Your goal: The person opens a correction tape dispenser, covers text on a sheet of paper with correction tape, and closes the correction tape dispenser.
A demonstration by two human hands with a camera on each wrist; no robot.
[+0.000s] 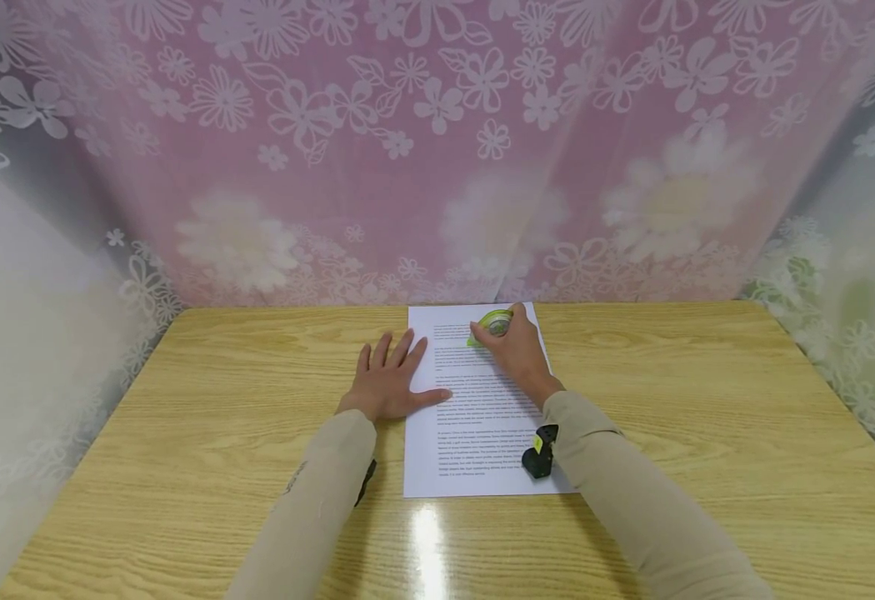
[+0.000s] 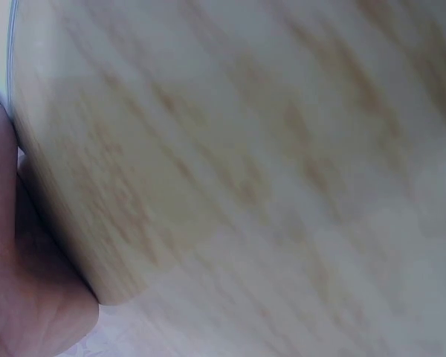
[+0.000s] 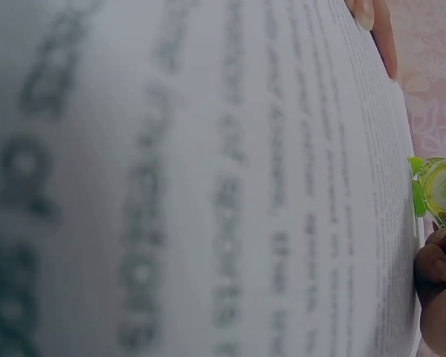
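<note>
A printed sheet of paper (image 1: 467,417) lies on the wooden table, its far edge near the curtain. My right hand (image 1: 520,354) grips a green, see-through correction tape (image 1: 494,319) over the upper lines of text. In the right wrist view the correction tape (image 3: 440,184) shows its round reel, with its green tip at the paper and fingers curled below it. Palm down, my left hand (image 1: 388,387) rests with spread fingers at the sheet's left edge, the thumb lying on the text. The left wrist view shows mostly table grain, with part of the left hand (image 2: 41,290) at the side.
The wooden table (image 1: 257,392) stretches out on both sides of the sheet. A pink flowered curtain (image 1: 407,200) hangs along its far edge, with pale flowered cloth (image 1: 25,317) at the sides. A black wrist device (image 1: 538,457) hangs over the sheet's lower right.
</note>
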